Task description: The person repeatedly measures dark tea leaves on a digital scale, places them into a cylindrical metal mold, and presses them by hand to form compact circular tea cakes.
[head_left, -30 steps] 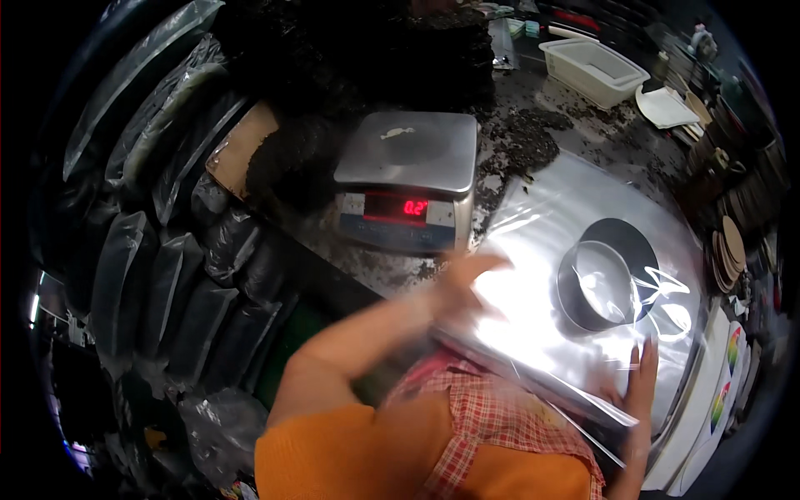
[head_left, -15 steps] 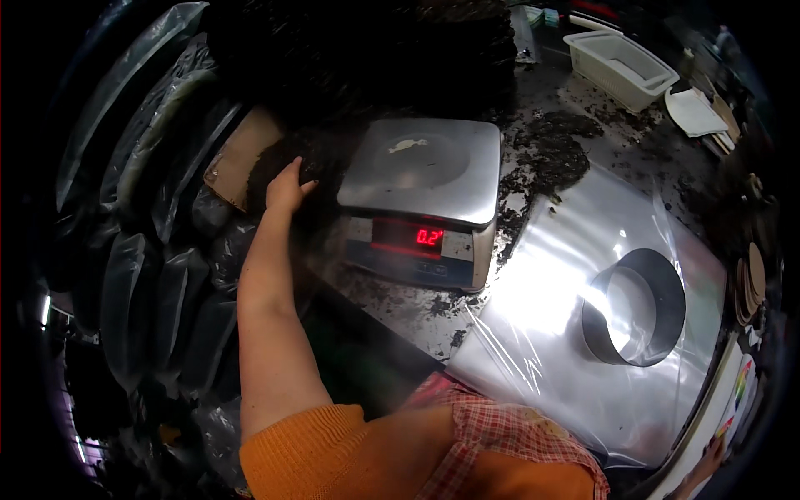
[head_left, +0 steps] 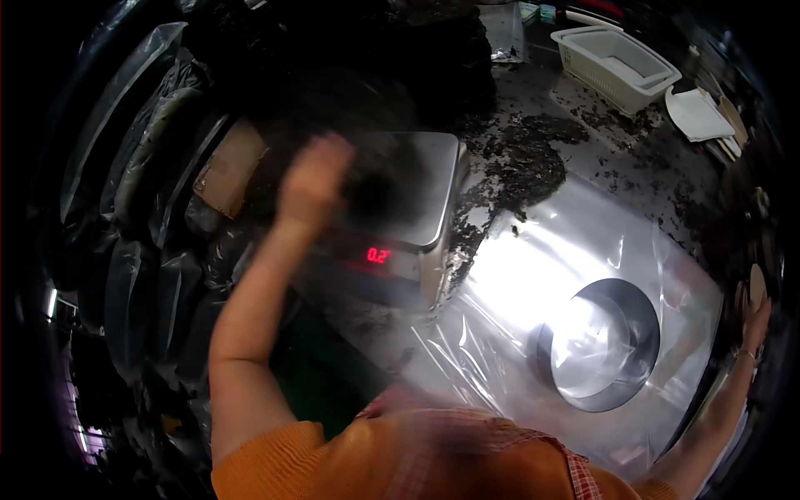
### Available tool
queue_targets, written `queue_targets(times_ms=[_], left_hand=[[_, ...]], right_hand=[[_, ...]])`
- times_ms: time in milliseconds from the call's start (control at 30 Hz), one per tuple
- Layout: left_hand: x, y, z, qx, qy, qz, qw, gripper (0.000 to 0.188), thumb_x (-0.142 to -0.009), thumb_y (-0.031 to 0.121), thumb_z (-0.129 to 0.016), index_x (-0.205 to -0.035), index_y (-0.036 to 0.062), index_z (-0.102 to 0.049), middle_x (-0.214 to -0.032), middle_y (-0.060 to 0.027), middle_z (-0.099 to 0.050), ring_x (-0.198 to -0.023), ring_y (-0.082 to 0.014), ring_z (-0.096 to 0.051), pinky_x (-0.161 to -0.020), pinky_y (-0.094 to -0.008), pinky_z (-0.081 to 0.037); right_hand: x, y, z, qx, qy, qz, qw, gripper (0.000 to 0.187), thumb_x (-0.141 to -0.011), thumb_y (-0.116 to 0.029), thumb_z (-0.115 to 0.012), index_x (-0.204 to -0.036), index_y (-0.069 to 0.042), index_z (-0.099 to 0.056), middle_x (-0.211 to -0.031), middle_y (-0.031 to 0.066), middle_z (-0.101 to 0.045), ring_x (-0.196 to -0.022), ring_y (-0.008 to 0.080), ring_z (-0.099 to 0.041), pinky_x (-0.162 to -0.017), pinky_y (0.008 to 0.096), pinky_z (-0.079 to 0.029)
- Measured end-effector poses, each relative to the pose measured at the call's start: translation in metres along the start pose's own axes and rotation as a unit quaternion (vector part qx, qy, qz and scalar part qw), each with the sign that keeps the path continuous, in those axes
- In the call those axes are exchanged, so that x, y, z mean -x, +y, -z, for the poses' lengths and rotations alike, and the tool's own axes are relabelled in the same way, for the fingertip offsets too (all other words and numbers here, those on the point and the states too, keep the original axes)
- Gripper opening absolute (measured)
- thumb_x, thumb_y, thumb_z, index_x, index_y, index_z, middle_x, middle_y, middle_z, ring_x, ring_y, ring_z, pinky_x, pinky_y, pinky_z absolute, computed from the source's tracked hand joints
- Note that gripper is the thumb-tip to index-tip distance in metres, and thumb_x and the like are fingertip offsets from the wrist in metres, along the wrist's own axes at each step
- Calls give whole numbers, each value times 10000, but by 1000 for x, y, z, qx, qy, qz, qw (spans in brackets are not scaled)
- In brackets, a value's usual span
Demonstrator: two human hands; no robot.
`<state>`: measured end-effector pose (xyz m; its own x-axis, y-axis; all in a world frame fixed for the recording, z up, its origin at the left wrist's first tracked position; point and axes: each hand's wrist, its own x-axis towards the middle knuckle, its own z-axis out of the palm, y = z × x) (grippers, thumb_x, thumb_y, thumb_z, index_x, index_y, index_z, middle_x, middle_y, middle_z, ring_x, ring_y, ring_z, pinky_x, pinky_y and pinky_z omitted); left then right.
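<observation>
My left hand point(head_left: 317, 179), smeared by motion, is over the left side of a metal-topped scale point(head_left: 433, 183) with a red display. Beside its fingers a blurred clump of dark flaky material point(head_left: 373, 179) hangs over the pan, seemingly in its grasp. At the far right, my right hand point(head_left: 757, 323) has its fingers closed around the lower edge of a tan round disc point(head_left: 757, 286). A grey open ring point(head_left: 642, 342) rests on glossy clear plastic sheets point(head_left: 679, 367) between the scale and my right arm.
Dark flakes point(head_left: 521, 162) lie scattered across the table, with a large dark heap point(head_left: 417, 67) behind the scale. Filled clear bags point(head_left: 125, 150) line the left, beside a brown cardboard piece point(head_left: 232, 167). A white basket point(head_left: 617, 71) stands at back right near white cards point(head_left: 698, 115).
My left hand has moved right, from the dark material to the scale. My right hand has come up from the lower right to the tan discs. The whole view has shifted slightly.
</observation>
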<state>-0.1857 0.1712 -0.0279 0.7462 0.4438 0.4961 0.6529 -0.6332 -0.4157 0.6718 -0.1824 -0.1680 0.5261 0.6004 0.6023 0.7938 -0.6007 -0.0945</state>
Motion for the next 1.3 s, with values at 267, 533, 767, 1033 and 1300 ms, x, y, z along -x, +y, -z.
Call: queue_targets(times_ms=[267,533,767,1033,1300], left_hand=[[25,22,12,278,14,212,937,832,-743,547,-584,-1356,57,-308,-1379,-157,-346,-1298,-316,-283,-1060,-431,-200],[150,-29,16,138,82,465,870,522,-893,325,-507,-1281,-4,-387,-1296,-206,-390,-1198,-323,-386,-985,-391,-312],[115,-22,32,132,82,343,926,576,-858,353,-555,-1324,84,-350,-1368,-176,-313,-1244,-337,-341,-999,-394,-303],[26,21,17,191,49,200,960,707,-755,357,-656,-1327,106,-326,-1375,-167,-309,-1247,-343,-341,-987,-426,-340],[-2,35,-23,239,41,346,906,358,-802,214,-464,-1121,97,-578,-1033,-193,-598,-970,-337,-572,-824,-385,-472]], right_hand=[[-1,25,-33,85,-93,-16,992,284,-899,-220,-486,-1120,-57,-560,-1091,120,-594,-1002,245,-556,-805,322,-434],[-1,30,-23,117,-151,-39,981,264,-895,-214,-480,-1095,-67,-570,-1063,127,-601,-980,266,-562,-792,342,-436],[3,-60,72,136,-138,-76,978,230,-887,-223,-480,-1025,-73,-587,-949,135,-623,-857,330,-579,-706,390,-449],[17,-33,127,150,-16,-46,987,178,-868,-271,-497,-940,-136,-588,-860,177,-607,-807,373,-569,-643,450,-451],[45,-89,180,-38,99,-21,994,190,-860,-197,-539,-981,-81,-629,-940,116,-652,-849,273,-629,-702,340,-500]])
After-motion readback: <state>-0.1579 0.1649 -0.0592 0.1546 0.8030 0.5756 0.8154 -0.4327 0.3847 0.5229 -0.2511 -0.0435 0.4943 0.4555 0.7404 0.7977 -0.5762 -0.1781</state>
